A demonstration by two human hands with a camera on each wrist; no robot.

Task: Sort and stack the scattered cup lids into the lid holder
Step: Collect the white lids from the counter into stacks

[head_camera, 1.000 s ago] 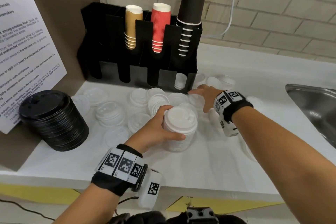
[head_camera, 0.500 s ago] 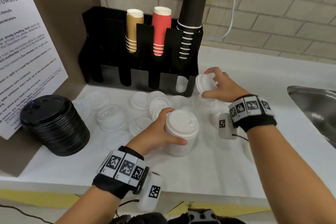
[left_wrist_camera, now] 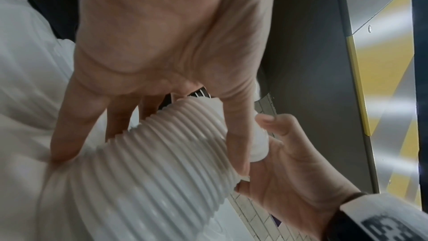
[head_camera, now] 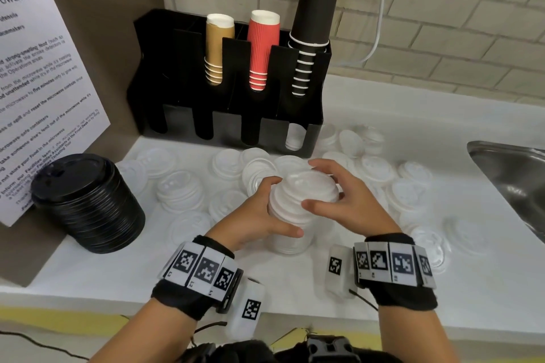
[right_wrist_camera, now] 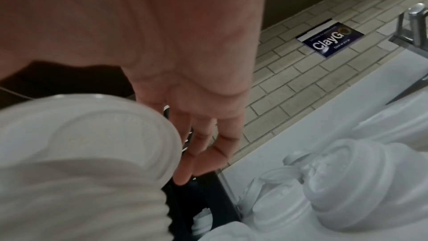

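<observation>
A tall stack of white lids (head_camera: pixel 290 233) stands on the counter, and my left hand (head_camera: pixel 283 206) grips its side. My right hand (head_camera: pixel 312 184) holds a single white lid (head_camera: pixel 306 186) by its rim, right on top of that stack. In the left wrist view my fingers wrap the ribbed stack (left_wrist_camera: pixel 150 171) and the right hand (left_wrist_camera: pixel 289 162) pinches the top lid's edge (left_wrist_camera: pixel 259 144). The right wrist view shows the top lid (right_wrist_camera: pixel 92 135) under my palm. The black lid holder (head_camera: pixel 224 115) stands behind, with a few white lids (head_camera: pixel 295 138) in its rightmost slot.
Loose white lids (head_camera: pixel 180 188) lie scattered left, behind and right (head_camera: pixel 407 191) of the stack. A pile of black lids (head_camera: pixel 88 206) sits at the left. Brown, red and black cup stacks stand in the holder's back. A steel sink (head_camera: pixel 513 180) is at the right.
My right hand picked a white lid from beside the holder and carried it back onto the top of the stack. The left hand kept its grip on the stack.
</observation>
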